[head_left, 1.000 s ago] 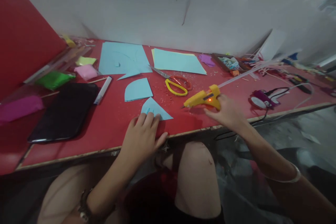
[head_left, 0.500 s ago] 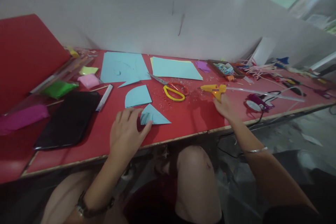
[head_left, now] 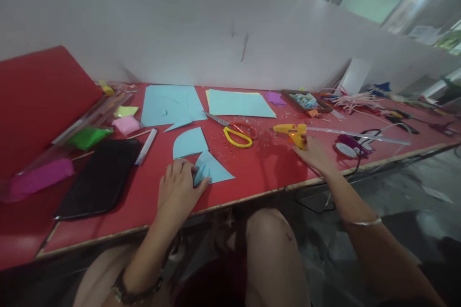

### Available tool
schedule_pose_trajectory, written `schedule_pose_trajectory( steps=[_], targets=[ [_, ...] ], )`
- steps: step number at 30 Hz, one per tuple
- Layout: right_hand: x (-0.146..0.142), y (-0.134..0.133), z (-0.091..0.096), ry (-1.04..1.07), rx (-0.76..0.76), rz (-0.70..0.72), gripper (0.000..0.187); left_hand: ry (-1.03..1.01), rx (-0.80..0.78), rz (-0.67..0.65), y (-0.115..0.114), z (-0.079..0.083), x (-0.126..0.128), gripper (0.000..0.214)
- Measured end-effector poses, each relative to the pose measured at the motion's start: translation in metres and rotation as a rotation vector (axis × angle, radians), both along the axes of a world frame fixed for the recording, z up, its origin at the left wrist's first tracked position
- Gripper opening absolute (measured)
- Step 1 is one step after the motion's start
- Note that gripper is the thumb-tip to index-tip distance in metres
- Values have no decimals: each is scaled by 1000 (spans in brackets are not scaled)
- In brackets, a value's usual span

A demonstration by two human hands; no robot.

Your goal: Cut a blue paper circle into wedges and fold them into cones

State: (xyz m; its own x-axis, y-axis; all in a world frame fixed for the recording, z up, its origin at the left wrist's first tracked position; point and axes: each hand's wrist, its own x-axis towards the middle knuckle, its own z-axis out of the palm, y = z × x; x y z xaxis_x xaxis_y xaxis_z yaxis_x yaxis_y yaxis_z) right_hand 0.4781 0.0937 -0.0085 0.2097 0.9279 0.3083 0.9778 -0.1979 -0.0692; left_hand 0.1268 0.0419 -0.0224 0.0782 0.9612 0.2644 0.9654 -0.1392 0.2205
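Observation:
My right hand (head_left: 312, 152) is closed around the handle of a yellow glue gun (head_left: 290, 130), its nozzle pointing left; a clear glue stick (head_left: 356, 135) runs out of its back. My left hand (head_left: 182, 180) lies at the table's front, thumb and fingers closed on the left end of a pointed light blue paper piece (head_left: 218, 170). Its fingertips are partly hidden. Just behind is a rounded blue paper piece (head_left: 190, 143). Scissors (head_left: 237, 138) with red and yellow handles rest between the hands, blades towards the back left.
Blue sheets (head_left: 237, 104) lie along the wall. To the left are a black tablet-like slab (head_left: 99, 177), a white marker (head_left: 147, 146) and colourful clay packs (head_left: 88, 138). At right are a tray of bits (head_left: 306, 100), pipe cleaners (head_left: 360, 104) and a purple glue gun (head_left: 356, 145) with a cord.
The view has tilted, so everything sits slightly lower. My left hand has closed in more on the pointed paper piece. The right hand still holds the glue gun in about the same place.

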Motion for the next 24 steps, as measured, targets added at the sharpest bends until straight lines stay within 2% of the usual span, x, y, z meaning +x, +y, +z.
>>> schedule_pose_trajectory(
  steps=[3, 7, 9, 11, 14, 16, 19, 22, 24],
  targets=[
    [-11, -24, 12, -215, -62, -100, 37, -7, -10, -17, -1, 0, 0, 23],
    [-37, -62, 26, -237, -114, -187, 35, -15, -16, -34, 0, 2, 0, 22],
    [-52, -76, 30, -202, -101, -160, 35, -69, -38, -46, 2, 3, -1, 24],
    [-66, -85, 34, -99, -65, -85, 31, -175, -42, -51, 5, 4, -2, 24],
    [-85, -87, 38, 163, -37, 91, 24, -366, 16, -15, 9, 5, -5, 22],
    [-99, -84, 39, 330, -61, 206, 23, -470, 80, 27, 12, 6, -8, 20],
    [-126, -75, 39, 498, -173, 358, 31, -639, 238, 57, 15, 10, -10, 17],
    [-162, -65, 34, 750, -250, 537, 29, -969, 354, 42, 15, 11, -7, 17],
    [-188, -58, 31, 951, -219, 599, 39, -1188, 355, 38, 15, 9, -3, 19]
  ],
)
